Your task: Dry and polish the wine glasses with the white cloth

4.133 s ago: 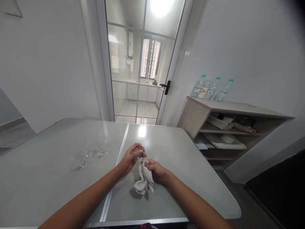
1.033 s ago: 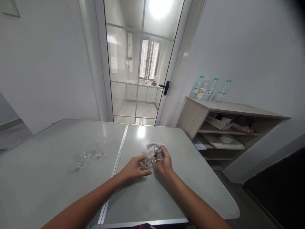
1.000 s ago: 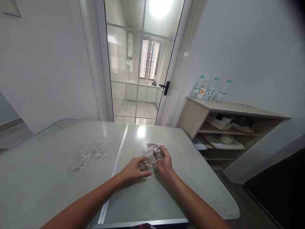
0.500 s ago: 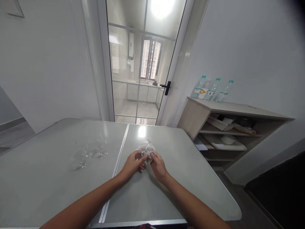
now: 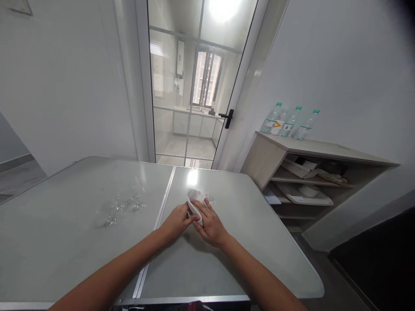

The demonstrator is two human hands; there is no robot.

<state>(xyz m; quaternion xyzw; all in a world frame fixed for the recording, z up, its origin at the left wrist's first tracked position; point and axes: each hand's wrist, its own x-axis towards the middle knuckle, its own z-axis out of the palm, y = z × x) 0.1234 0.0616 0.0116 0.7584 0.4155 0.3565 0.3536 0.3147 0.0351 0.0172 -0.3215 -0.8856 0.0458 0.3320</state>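
Note:
Both my hands are low over the grey table, just right of its middle seam. My right hand presses a white cloth around a small clear glass, of which only a bit shows past the cloth. My left hand grips the near end of the glass, its fingertips touching the cloth. Most of the glass is hidden by the cloth and my fingers.
Several clear glasses stand on the left half of the table. A wooden shelf unit to the right carries three water bottles. A glass door with a black handle is behind the table.
My hands moved the glass and cloth from in front of me out and down toward the table. The cloth went from hanging under my right hand to bunched around the glass.

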